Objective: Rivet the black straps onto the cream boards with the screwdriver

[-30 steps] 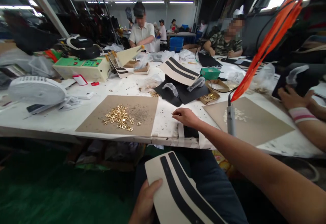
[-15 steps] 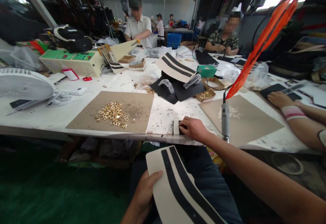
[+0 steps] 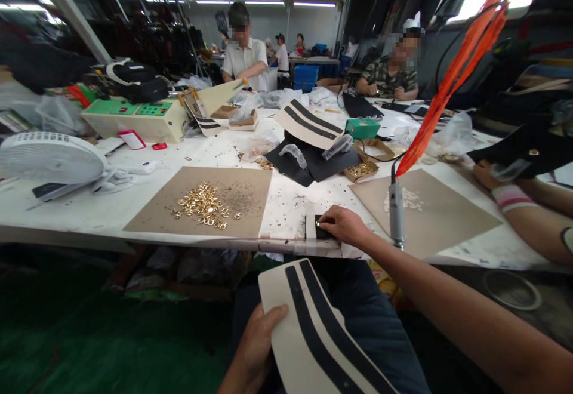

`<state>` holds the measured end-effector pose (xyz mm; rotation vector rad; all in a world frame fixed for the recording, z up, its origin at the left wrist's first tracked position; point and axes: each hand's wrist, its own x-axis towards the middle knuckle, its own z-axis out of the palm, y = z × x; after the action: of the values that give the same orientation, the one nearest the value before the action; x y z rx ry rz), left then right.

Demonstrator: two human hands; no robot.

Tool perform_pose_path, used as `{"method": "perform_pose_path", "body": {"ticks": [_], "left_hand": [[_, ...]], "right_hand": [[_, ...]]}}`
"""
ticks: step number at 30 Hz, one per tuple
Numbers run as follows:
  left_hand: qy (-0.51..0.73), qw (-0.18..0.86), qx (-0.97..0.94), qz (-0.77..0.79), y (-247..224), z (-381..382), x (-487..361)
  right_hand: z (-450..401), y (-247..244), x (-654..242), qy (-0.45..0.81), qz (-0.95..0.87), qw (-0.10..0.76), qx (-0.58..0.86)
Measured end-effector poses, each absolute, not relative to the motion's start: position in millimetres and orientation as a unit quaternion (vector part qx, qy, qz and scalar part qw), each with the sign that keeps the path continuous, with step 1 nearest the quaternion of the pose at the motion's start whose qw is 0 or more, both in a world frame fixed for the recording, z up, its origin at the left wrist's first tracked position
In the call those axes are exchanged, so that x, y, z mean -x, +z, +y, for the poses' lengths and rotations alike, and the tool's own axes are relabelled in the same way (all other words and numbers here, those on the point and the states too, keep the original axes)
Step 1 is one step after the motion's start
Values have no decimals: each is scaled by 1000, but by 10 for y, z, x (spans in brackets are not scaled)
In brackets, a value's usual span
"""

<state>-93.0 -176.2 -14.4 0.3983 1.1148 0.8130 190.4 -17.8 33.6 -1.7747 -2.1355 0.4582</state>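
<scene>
My left hand (image 3: 257,337) grips the left edge of a curved cream panel (image 3: 283,316) with two black strips along it, thumb on top, above my lap. At the table's front edge, my right hand (image 3: 347,225) is closed in a pinch over a small black pad (image 3: 323,234). A small gold metal fitting (image 3: 318,223) shows at its fingertips; its exact form is too small to tell. Left of the pad, a pile of gold metal fittings (image 3: 203,203) lies on a brown sheet (image 3: 152,218). A grey screwdriver-like tool (image 3: 396,212) hangs right of my right hand.
Orange strands (image 3: 456,77) run above the hanging tool. Black and cream panels (image 3: 308,122) are stacked mid-table. Pale small pieces (image 3: 405,199) lie on another brown sheet (image 3: 452,221). A co-worker's arm (image 3: 528,203) is at right, a white fan (image 3: 54,158) at left. Other people sit behind.
My right hand has shifted slightly right on the black pad, and a gold fitting now shows at its fingertips. The co-worker at right now has a black panel raised.
</scene>
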Motion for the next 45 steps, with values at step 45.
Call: {"method": "perform_pose_path", "body": {"ticks": [45], "left_hand": [[299,474,-611,558,429,-118,77]], "right_hand": [[-503,653,-1878,378,-559,241,698]]}}
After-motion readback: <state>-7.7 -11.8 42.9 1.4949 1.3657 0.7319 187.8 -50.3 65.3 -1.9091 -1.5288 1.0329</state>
